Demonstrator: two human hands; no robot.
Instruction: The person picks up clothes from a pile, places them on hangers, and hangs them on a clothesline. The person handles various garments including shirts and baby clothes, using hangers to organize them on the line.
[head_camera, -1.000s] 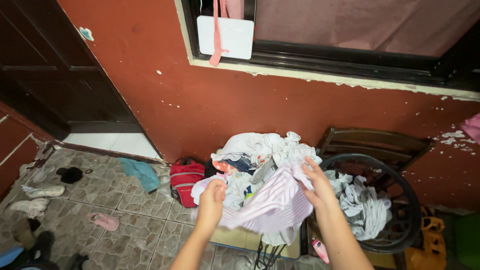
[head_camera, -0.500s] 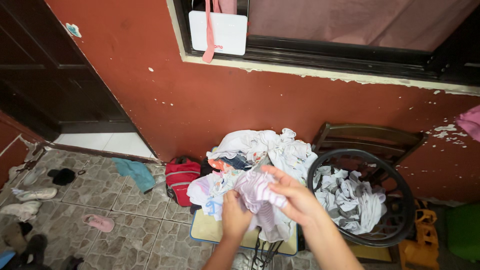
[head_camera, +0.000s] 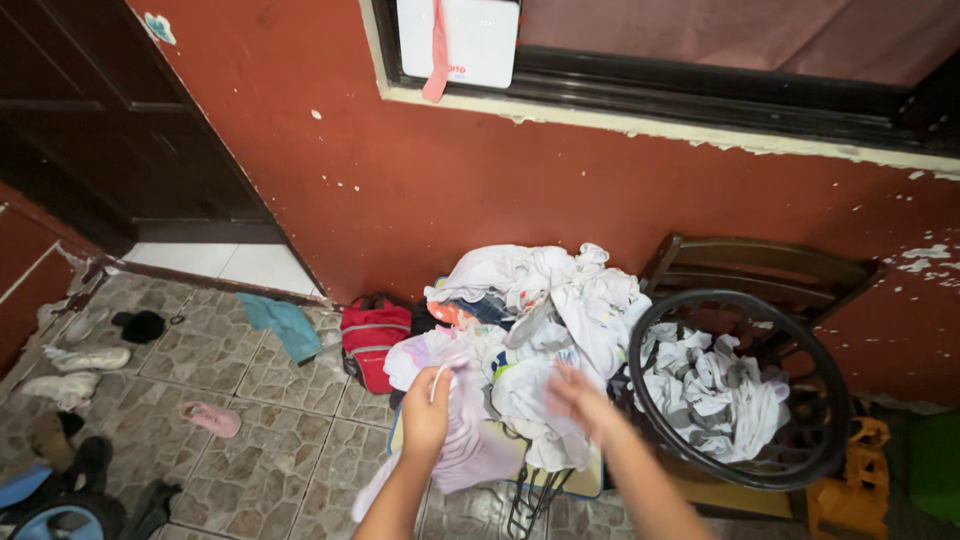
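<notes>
My left hand (head_camera: 426, 413) grips the top of a pale pink-and-white striped garment (head_camera: 462, 440) that hangs down in front of the pile. My right hand (head_camera: 577, 398), blurred by motion, is just right of it at the edge of the heaped clothes; whether it holds any cloth is unclear. The pile of mostly white laundry (head_camera: 540, 300) lies on a small table with a blue rim (head_camera: 590, 488) against the red wall.
A black round basket (head_camera: 800, 470) of white clothes sits to the right on a dark wooden chair (head_camera: 760, 265). A red backpack (head_camera: 372, 342), teal cloth (head_camera: 282, 325), pink sandal (head_camera: 210, 418) and shoes (head_camera: 82, 358) lie on the tiled floor at left. A dark doorway (head_camera: 110, 130) is at far left.
The striped garment, spread between both hands a second ago, was bunched together and now hangs from my left hand alone. My right hand has dropped toward the pile.
</notes>
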